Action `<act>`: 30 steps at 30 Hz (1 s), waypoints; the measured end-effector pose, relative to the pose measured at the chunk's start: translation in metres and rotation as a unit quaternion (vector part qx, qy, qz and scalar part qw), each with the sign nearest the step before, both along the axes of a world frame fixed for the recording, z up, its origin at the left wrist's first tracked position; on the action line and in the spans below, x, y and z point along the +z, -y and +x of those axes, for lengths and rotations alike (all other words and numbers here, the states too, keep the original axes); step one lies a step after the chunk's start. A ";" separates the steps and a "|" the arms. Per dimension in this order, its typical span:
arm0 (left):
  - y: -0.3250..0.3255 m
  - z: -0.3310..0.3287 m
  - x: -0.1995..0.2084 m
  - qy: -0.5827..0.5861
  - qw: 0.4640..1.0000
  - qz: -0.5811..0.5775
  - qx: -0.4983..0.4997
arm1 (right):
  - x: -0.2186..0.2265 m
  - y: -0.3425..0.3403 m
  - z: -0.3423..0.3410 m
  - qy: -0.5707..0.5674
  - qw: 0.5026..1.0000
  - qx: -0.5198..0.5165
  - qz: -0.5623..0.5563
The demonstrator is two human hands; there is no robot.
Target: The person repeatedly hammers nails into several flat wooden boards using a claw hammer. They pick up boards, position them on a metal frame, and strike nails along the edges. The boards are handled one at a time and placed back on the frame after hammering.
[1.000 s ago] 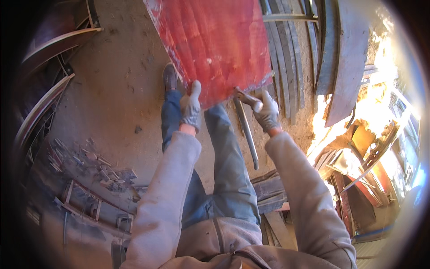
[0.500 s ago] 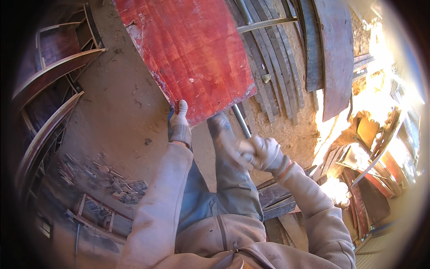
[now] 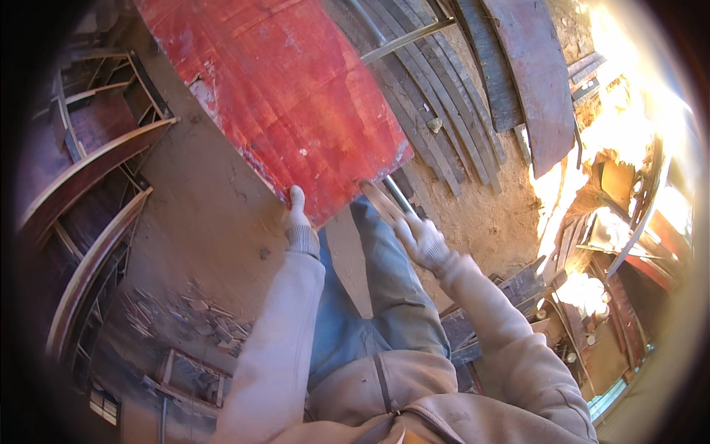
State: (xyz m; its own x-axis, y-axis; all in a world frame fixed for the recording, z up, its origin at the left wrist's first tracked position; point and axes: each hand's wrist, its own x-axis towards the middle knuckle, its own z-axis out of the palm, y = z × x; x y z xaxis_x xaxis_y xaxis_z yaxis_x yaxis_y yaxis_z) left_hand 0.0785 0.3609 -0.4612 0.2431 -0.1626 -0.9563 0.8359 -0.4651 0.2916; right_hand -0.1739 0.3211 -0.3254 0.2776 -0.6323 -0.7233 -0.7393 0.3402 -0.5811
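Dusty dirt ground [image 3: 200, 222] carries a scuffed red board [image 3: 288, 96], long axis running upper-left to lower-right. Left hand [image 3: 298, 220] grips its near edge; right hand [image 3: 418, 238] clasps a metal bar [image 3: 384, 201].

Beyond the hands, a row of long curved planks [image 3: 436, 126] lies side by side on the dirt floor [image 3: 207, 222], with a grey bar [image 3: 407, 41] crossing them. Further right, a broad dark bent board [image 3: 536, 81] rests beside them. To the left of the hands stand curved wooden frames [image 3: 89, 192]. Near the left elbow lies a scatter of small wood offcuts [image 3: 185, 314].
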 end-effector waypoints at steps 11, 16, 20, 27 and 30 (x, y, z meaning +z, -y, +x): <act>0.001 -0.001 0.023 0.043 0.999 0.009 0.014 | 0.025 0.000 0.025 0.058 0.987 -0.152 -0.001; 0.001 0.002 0.027 0.052 0.997 0.055 -0.006 | 0.058 0.027 0.036 -0.026 0.954 -0.175 0.242; 0.002 0.001 0.033 0.052 0.997 0.064 0.009 | 0.057 0.011 0.031 0.015 0.981 -0.171 0.091; 0.002 -0.001 0.078 0.047 0.997 -0.054 0.007 | 0.035 -0.047 0.031 0.072 0.977 -0.196 -0.033; 0.005 0.001 0.101 -0.001 0.999 0.016 0.038 | 0.050 -0.047 0.034 0.099 0.967 -0.234 -0.033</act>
